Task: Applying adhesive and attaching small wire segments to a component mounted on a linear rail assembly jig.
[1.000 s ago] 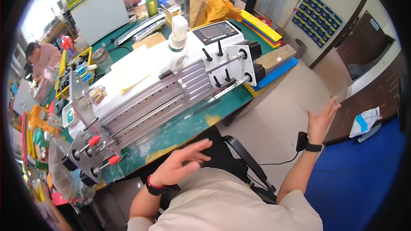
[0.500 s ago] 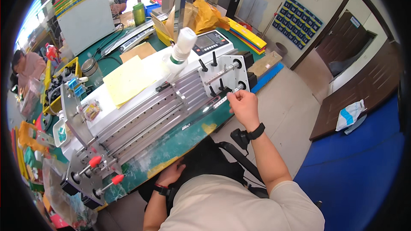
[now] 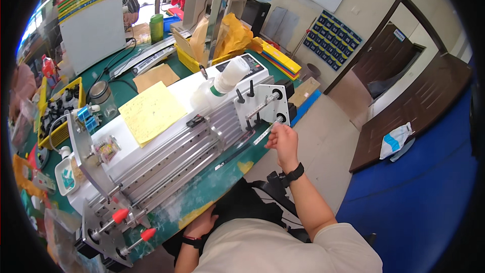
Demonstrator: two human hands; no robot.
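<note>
My right hand (image 3: pixel 283 143) is closed in a pinch at the right end plate (image 3: pixel 272 102) of a long aluminium rail machine (image 3: pixel 174 144). Its fingertips meet close to the end of the lower metal rod (image 3: pixel 279 120); whatever lies between them is hidden. My left hand (image 3: pixel 201 222) lies on my dark-clad lap below the table edge, its fingers loosely extended and partly hard to see. Black knob handles (image 3: pixel 251 89) stick up from the end plate. Red-capped rod ends (image 3: pixel 120 216) project at the machine's near left.
A tilted white bottle (image 3: pixel 216 88) and a yellow written sheet (image 3: pixel 153 112) sit on the machine's white body. A yellow basket of black parts (image 3: pixel 61 111) and a glass jar (image 3: pixel 103 98) stand at left. A chair arm (image 3: pixel 273 192) is beside my right forearm.
The view has shifted slightly, moving the scene in the picture. My right hand has lowered a little relative to the rod end, still pinched. My left hand stays on my lap.
</note>
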